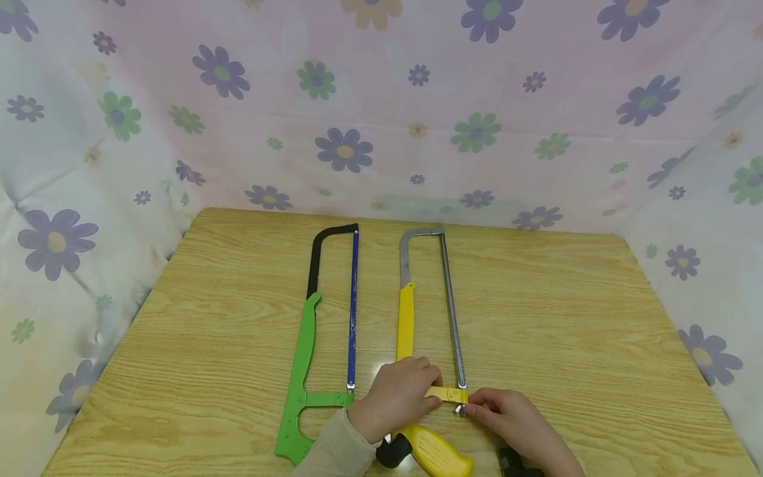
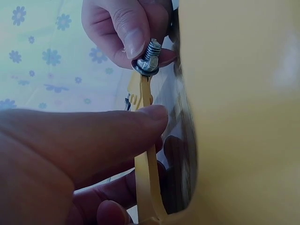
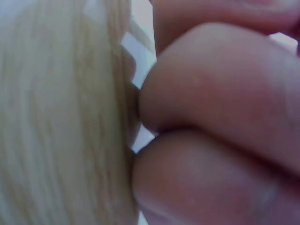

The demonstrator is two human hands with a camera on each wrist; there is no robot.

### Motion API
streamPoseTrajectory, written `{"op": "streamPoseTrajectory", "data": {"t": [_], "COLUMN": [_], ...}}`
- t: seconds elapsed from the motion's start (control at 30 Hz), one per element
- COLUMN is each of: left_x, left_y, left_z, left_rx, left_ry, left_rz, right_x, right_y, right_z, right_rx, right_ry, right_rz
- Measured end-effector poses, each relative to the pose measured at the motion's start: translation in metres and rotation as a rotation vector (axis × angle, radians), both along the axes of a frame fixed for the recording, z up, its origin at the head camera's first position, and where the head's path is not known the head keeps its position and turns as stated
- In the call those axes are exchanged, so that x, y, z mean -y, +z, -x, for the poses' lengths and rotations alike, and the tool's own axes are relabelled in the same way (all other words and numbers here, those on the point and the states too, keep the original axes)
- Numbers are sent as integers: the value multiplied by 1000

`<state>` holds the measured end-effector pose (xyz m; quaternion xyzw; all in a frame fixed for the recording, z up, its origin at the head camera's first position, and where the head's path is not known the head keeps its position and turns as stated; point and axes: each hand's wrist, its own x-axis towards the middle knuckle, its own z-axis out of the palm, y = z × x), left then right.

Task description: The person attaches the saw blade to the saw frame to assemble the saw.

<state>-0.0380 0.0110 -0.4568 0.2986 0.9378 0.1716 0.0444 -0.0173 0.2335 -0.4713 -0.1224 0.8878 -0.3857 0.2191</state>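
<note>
A yellow-handled hacksaw (image 1: pixel 406 324) lies on the table, its grey blade (image 1: pixel 452 305) on the right side of the frame. My left hand (image 1: pixel 396 394) grips the yellow crossbar near the handle; in the left wrist view its thumb lies over the yellow bar (image 2: pixel 152 180). At the crossbar's right end, my right hand (image 1: pixel 515 424) pinches the metal wing nut (image 1: pixel 459 409). A threaded bolt (image 2: pixel 153 48) sticks up out of the nut in the left wrist view. Curled right fingers (image 3: pixel 211 89) fill much of the right wrist view, close against the wood surface.
To the left lies a green-handled hacksaw (image 1: pixel 301 358) with a blue blade (image 1: pixel 354 311). A dark object (image 1: pixel 514 460) sits beneath the right wrist at the front edge of view. Flower-patterned cloth (image 1: pixel 381 99) surrounds the wooden table (image 1: pixel 554 311) at the back and sides.
</note>
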Motion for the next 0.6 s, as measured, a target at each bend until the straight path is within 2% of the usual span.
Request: {"op": "streamPoseTrajectory", "data": {"t": [0.27, 0.6], "left_x": [0, 0], "left_y": [1, 2], "left_z": [0, -1], "left_rx": [21, 15], "left_ry": [-2, -3], "left_rz": [2, 1], "right_x": [0, 2], "right_y": [1, 2], "right_z": [1, 1], "right_rx": [20, 36], "right_ry": [-3, -80], "right_rz": [18, -5]}}
